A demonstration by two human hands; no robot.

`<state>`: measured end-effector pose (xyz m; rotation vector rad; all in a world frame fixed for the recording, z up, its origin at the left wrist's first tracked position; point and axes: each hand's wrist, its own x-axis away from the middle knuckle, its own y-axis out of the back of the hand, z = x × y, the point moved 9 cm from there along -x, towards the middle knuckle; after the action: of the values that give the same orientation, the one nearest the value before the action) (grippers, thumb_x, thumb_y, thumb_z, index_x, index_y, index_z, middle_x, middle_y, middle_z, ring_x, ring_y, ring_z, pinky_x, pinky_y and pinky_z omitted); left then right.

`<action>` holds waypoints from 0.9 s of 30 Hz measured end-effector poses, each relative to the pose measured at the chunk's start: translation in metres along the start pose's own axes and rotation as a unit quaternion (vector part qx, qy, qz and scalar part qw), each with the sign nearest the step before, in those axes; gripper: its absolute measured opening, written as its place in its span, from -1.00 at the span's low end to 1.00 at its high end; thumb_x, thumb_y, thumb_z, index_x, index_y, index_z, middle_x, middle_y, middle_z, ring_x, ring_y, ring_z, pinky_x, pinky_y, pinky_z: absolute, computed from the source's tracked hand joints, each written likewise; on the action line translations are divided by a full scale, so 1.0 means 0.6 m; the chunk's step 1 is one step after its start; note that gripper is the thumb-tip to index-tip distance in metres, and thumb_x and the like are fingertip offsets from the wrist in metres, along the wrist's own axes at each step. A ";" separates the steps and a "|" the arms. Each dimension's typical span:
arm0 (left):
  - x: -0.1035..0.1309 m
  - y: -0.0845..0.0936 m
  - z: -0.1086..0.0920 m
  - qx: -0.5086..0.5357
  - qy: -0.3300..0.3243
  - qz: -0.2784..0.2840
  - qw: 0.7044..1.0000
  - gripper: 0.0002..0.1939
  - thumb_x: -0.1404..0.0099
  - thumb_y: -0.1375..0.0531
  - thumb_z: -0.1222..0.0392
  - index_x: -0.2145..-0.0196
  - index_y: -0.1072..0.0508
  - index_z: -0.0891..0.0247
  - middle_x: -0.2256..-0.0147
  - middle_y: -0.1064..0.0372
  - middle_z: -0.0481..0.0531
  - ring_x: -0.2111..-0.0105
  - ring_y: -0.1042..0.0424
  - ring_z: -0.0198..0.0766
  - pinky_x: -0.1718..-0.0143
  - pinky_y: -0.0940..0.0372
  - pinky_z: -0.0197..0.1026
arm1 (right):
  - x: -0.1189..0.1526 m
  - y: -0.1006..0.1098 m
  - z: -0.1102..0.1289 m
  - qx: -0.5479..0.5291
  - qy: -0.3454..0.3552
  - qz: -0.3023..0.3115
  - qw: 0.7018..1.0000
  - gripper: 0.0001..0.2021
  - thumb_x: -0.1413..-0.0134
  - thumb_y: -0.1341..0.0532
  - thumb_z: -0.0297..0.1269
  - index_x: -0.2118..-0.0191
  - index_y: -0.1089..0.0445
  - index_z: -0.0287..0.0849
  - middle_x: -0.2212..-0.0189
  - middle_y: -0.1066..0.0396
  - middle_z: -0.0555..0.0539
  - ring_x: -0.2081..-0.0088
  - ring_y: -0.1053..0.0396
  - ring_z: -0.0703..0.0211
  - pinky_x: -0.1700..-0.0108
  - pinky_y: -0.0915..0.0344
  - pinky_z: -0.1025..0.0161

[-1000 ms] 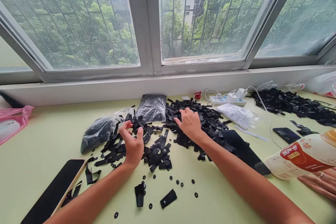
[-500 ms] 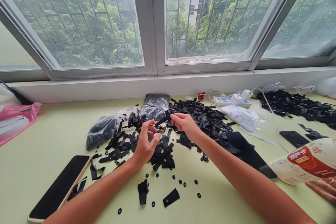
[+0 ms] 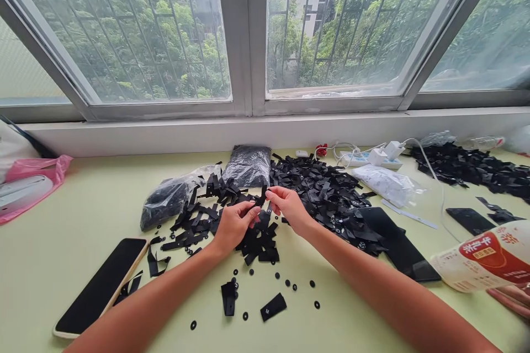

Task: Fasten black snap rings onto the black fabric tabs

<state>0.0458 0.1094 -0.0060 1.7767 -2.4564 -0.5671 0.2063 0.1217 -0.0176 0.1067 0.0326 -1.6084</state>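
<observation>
My right hand (image 3: 290, 209) pinches a short black fabric strip (image 3: 264, 194) between thumb and fingertips. Close beside it, my left hand (image 3: 237, 226) has thumb and fingers pressed together at the strip's lower end; what they grip is hidden. Under and around both hands lie loose black strips (image 3: 259, 240), some with small white marks. Nearer me are small black ring-like discs (image 3: 317, 305) and a black tab with a white letter (image 3: 273, 307).
A phone (image 3: 101, 287) lies at left. Behind are black-filled plastic bags (image 3: 247, 166), a large strip pile (image 3: 323, 182) and a power strip (image 3: 368, 161). At right, a dark flat panel (image 3: 397, 245) lies near a red-labelled container (image 3: 484, 256), with another person's hand (image 3: 511, 300) below it.
My left hand has closed its spread fingers and moved toward the right hand, at the strip. My right hand keeps its pinch. The view has shifted slightly.
</observation>
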 end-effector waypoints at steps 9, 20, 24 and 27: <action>0.005 -0.002 0.001 -0.032 0.006 0.013 0.999 -0.60 -0.33 -0.20 -0.12 0.43 -0.56 0.26 0.54 -0.44 -0.04 0.61 -0.29 -0.32 0.54 -0.18 -0.27 | 0.045 -0.045 0.054 0.313 0.217 0.036 0.924 -0.67 -0.39 -0.05 -0.13 0.36 -0.42 -0.13 0.33 -0.37 -0.03 0.37 -0.31 0.25 0.29 -0.22 0.31; 0.010 -0.009 -0.015 -0.048 -0.033 0.031 0.998 -0.60 -0.40 -0.12 -0.07 0.39 -0.56 0.26 0.53 -0.46 -0.01 0.61 -0.34 -0.30 0.53 -0.20 -0.26 | 0.058 -0.032 0.074 0.388 0.254 -0.041 0.885 -0.72 -0.36 -0.11 -0.06 0.18 -0.49 -0.10 0.23 -0.44 -0.08 0.28 -0.40 0.21 0.31 -0.22 0.32; 0.009 -0.012 -0.010 -0.043 -0.033 0.045 0.998 -0.62 -0.40 -0.13 -0.07 0.38 -0.54 0.26 0.50 -0.47 0.00 0.59 -0.35 -0.30 0.53 -0.20 -0.26 | 0.064 -0.056 0.064 0.390 0.282 0.047 0.875 -0.67 -0.43 -0.01 -0.14 0.16 -0.52 -0.06 0.19 -0.47 -0.07 0.23 -0.42 0.21 0.27 -0.24 0.32; 0.009 -0.016 -0.014 -0.042 -0.047 0.060 0.996 -0.61 -0.41 -0.11 -0.05 0.43 -0.52 0.26 0.51 -0.45 0.00 0.58 -0.34 -0.30 0.51 -0.21 -0.26 | 0.066 -0.055 0.063 0.384 0.288 0.054 0.876 -0.67 -0.44 0.00 -0.14 0.13 -0.50 -0.08 0.17 -0.47 -0.09 0.24 -0.41 0.21 0.27 -0.25 0.31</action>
<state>0.0546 0.0997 -0.0022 1.5941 -2.5379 -0.7490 0.1698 0.0803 0.0147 1.1848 -0.1530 -1.3439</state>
